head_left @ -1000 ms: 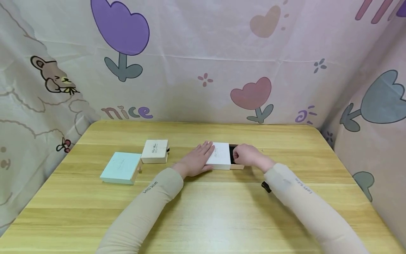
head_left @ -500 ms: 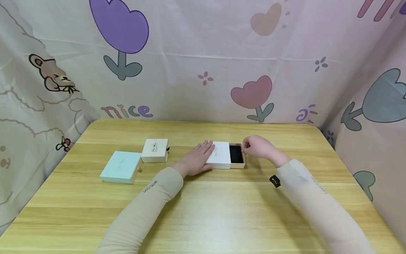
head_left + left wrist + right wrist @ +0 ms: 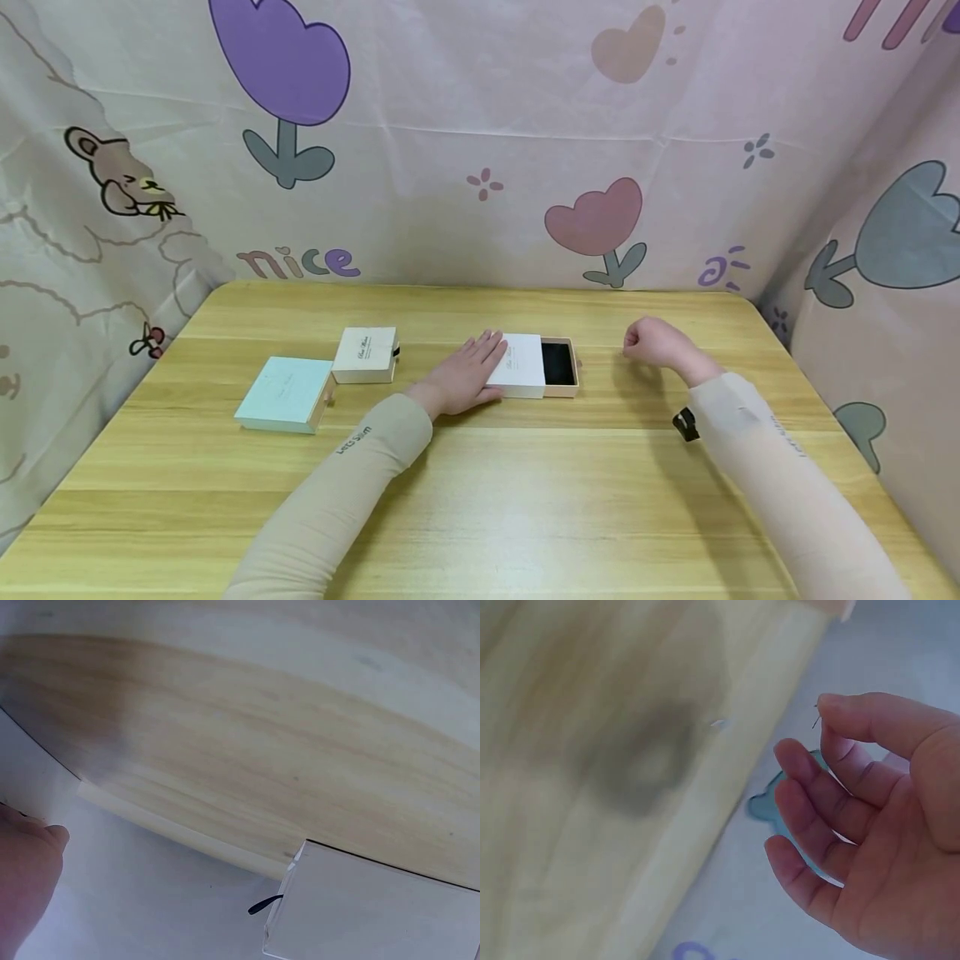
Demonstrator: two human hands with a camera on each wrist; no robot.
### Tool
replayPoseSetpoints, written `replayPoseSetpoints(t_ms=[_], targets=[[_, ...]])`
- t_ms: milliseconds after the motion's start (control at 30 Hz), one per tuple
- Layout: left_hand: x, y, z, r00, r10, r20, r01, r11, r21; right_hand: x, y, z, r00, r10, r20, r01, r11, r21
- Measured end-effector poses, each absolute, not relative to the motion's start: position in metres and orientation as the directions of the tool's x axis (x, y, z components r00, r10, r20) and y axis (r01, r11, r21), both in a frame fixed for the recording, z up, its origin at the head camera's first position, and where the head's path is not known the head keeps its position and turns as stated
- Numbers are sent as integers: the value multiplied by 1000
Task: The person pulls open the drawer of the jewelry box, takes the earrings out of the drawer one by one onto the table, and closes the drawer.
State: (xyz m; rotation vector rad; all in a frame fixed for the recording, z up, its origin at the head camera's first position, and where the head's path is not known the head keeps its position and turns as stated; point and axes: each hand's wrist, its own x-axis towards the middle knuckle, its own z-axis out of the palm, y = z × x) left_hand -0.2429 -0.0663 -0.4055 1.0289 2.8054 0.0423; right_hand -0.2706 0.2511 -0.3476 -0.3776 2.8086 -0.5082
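In the head view a white sleeve box [image 3: 522, 367] lies on the table with its black-lined drawer [image 3: 558, 365] pulled partway out to the right. My left hand [image 3: 467, 372] rests on the left end of that box, fingers straight. To the right of the drawer, my right hand [image 3: 660, 343] is held above the table. The right wrist view shows its thumb and index fingertips meeting, the other fingers loosely bent. A thin, dark, wire-like sliver [image 3: 815, 717] shows at those fingertips; its kind I cannot tell.
A pale mint box [image 3: 286, 394] and a cream box [image 3: 365, 354] with a black pull tab stand on the left of the wooden table [image 3: 480, 500]. Behind the table hangs a printed curtain [image 3: 450, 125]. A tiny shiny speck [image 3: 718, 722] shows in the right wrist view.
My right hand has come out of the drawer and moved right, away from the box. The drawer's black lining is now uncovered. The left hand has stayed on the box.
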Motion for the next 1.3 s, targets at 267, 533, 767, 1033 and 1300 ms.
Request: replayPoseSetpoints(t_ms=[267, 533, 767, 1033, 1300], targets=[[-243, -66, -406, -755, 642, -130, 637, 766, 83, -275, 273, -359, -929, -281, -242, -181, 913, -366], [-245, -66, -407, -753, 642, -142, 638, 766, 82, -279, 277, -368, -918, -253, -306, -134, 924, -359], [-245, -67, -406, -754, 643, -139, 636, 766, 92, -280, 278, -374, -922, -251, -295, -152, 935, -320], [-244, -66, -406, -752, 647, -128, 640, 763, 93, -278, 277, -372, -920, -243, -308, -145, 940, -308], [-243, -67, -405, -751, 648, -129, 638, 762, 111, -275, 272, -356, -940, -204, -274, -127, 953, -274]])
